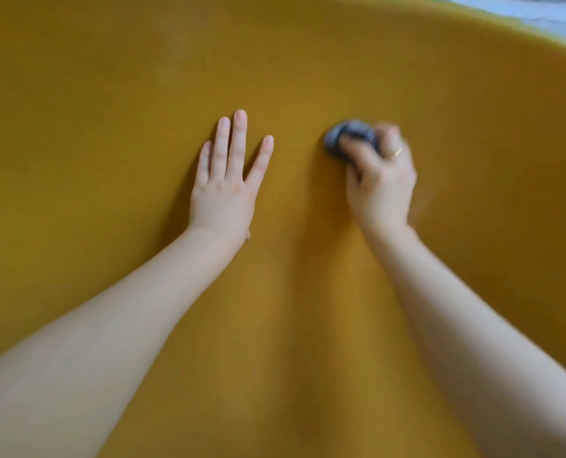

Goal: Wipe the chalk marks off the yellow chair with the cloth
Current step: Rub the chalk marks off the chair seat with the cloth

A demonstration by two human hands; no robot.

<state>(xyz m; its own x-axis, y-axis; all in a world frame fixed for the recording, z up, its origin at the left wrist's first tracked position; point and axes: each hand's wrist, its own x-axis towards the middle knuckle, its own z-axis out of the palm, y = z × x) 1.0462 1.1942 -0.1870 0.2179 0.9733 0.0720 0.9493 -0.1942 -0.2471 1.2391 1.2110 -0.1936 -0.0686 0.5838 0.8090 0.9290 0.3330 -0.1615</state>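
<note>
Your right hand [379, 180] grips the small bunched dark-grey cloth [347, 137], pressed on the mustard-yellow fabric chair [109, 77]. Left hand [225, 180] lies flat, fingers spread, just left of cloth. Cloth's soft, light; keep it wadded w/ firm pinch.

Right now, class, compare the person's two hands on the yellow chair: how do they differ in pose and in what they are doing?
The left hand lies flat with fingers straight and spread; the right hand is curled round a bunched dark grey cloth. The left hand holds nothing; the right hand holds the cloth against the yellow chair surface. The left hand looks sharp; the right hand is blurred. Both rest on the chair.
</note>
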